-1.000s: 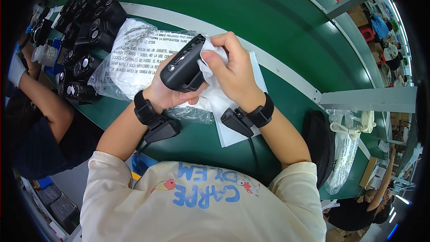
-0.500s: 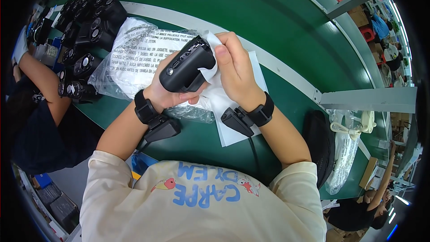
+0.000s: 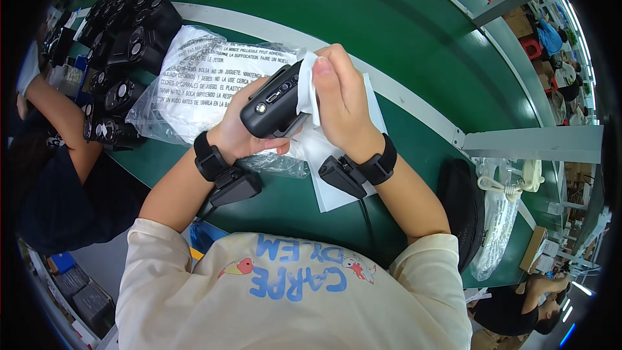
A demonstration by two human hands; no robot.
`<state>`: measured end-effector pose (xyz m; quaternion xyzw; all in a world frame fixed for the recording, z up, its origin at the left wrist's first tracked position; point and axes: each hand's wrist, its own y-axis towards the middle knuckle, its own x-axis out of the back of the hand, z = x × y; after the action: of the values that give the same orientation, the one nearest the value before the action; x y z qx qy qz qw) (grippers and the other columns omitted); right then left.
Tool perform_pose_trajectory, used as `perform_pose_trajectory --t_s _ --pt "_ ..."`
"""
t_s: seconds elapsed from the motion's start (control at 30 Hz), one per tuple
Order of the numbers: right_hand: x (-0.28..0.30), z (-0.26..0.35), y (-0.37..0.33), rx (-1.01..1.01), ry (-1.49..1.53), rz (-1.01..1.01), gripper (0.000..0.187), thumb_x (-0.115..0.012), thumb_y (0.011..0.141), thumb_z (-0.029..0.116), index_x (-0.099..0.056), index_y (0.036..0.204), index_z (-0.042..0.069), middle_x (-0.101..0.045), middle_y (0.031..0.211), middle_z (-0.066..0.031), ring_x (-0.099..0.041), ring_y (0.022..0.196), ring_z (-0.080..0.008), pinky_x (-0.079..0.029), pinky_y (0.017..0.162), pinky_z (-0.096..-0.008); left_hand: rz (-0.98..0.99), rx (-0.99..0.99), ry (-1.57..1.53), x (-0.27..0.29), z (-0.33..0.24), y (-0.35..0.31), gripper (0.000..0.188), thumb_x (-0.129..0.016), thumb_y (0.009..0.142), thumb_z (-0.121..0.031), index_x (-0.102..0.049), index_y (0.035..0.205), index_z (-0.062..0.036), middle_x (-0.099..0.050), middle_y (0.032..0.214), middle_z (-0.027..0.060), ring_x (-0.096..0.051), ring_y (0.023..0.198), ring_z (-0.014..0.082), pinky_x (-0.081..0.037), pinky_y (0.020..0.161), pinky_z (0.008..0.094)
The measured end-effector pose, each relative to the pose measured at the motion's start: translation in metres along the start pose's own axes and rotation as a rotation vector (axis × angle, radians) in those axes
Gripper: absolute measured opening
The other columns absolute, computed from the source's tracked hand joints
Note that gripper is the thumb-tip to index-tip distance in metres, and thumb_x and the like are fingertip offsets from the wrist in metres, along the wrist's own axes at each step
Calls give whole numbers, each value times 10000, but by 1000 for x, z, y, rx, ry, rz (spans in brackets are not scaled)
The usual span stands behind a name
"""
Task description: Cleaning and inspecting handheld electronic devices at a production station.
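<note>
My left hand is closed round a black handheld device with a small round light and ports along its side. The device is tilted above a clear plastic bag with white contents. Pressed over the device's right side is a white cloth, pinched by my right hand with the thumb on top. White paper sheets lie under my right wrist. Each wrist wears a black strap with a small black unit.
Several black devices with round fronts stand clustered at the far left, near a co-worker's arm. A black mesh item and a bagged item with a pale cable lie at the right. A metal post juts in there.
The black device has turned in my left hand and shifted slightly right, showing more of its port side. My right hand and the cloth have moved a little with it.
</note>
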<state>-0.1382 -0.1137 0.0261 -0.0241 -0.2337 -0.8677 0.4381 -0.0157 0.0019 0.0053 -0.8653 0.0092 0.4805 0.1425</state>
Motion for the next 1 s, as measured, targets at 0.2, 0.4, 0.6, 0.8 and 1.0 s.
perform_pose_trajectory --t_s 0.2,0.4,0.6,0.8,1.0 --pt "-2 1 0 86 -7 -21 244 -384 901 186 -495 893 -31 -523 755 -129 -497 650 -207 -399 600 -284 76 -6 -1 4 0 1 471 -278 883 -426 -527 1006 -46 -546 721 160 -450 435 203 -448 451 339" --pt "-4 -7 1 196 -44 -17 327 -321 923 221 -509 963 -45 -556 833 -88 -514 737 -134 -405 659 -246 11 -8 -10 -1 0 0 453 -287 882 -421 -534 999 -60 -558 729 141 -466 457 201 -440 441 336" --pt "-7 -6 -1 139 14 -12 330 -334 914 236 -508 964 -40 -548 836 -118 -524 743 -183 -415 668 -267 99 -31 34 4 0 0 447 -294 878 -419 -536 997 -62 -566 741 135 -466 444 202 -433 439 342" --pt "-7 -5 -3 37 44 17 402 -305 934 310 -510 985 -32 -564 847 -92 -527 769 -139 -417 686 -248 53 -27 14 2 1 0 456 -291 878 -425 -536 993 -58 -565 736 143 -460 433 204 -439 444 349" --pt "-6 -10 1 134 13 16 441 -282 939 340 -492 1024 -38 -575 867 -91 -537 780 -133 -419 698 -247 71 4 -27 9 1 0 469 -292 875 -437 -535 1005 -58 -567 742 150 -469 445 219 -443 442 349"
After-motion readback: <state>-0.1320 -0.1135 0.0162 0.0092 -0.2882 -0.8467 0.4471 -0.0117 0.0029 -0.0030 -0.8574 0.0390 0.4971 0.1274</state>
